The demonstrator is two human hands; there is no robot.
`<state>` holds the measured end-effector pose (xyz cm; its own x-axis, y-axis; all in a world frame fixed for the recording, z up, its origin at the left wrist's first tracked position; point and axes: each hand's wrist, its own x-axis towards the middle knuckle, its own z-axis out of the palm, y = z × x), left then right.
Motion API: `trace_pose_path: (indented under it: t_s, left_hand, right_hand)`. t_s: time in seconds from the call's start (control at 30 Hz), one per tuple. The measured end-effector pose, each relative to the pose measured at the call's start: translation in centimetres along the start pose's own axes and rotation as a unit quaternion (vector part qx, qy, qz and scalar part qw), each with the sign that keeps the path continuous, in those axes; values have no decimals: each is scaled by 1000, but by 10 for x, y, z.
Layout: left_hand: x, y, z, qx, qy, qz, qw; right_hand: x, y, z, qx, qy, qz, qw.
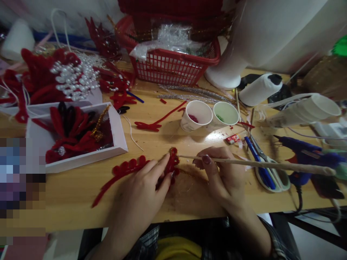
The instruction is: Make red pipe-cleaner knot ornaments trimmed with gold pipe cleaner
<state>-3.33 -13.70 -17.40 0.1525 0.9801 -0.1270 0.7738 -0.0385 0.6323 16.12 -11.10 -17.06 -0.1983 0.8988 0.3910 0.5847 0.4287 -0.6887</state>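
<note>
A single head-worn camera is supplying the view, looking forward and down from above the wearer's yellow clothing (179, 250), which is showing at the bottom edge. It is facing across the wooden tabletop (154, 144) toward a red plastic basket (169, 70) at the far side. The left hand (148, 184) and right hand (226, 177) are appearing at close range, below centre. The field is running wide, taking in an open white box (89, 159) at left and a blue glue gun (306, 150) at right.
</note>
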Motion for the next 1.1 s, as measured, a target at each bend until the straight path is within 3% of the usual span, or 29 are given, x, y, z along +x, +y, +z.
trace_pose_path:
  t_s: [0.23,0.67,1.1]
  left_hand:
    - [2,-3,-2,-1,-28,24,999]
    - [5,-3,-4,-20,-57,3,998]
    - [8,-2,-2,-7,-59,5,998]
  right_hand:
    - [1,1,-1,16,-14,2,1000]
    - [2,6,-1,13,-20,-12,1000]
    - [-2,12,-4,71,-52,-38,995]
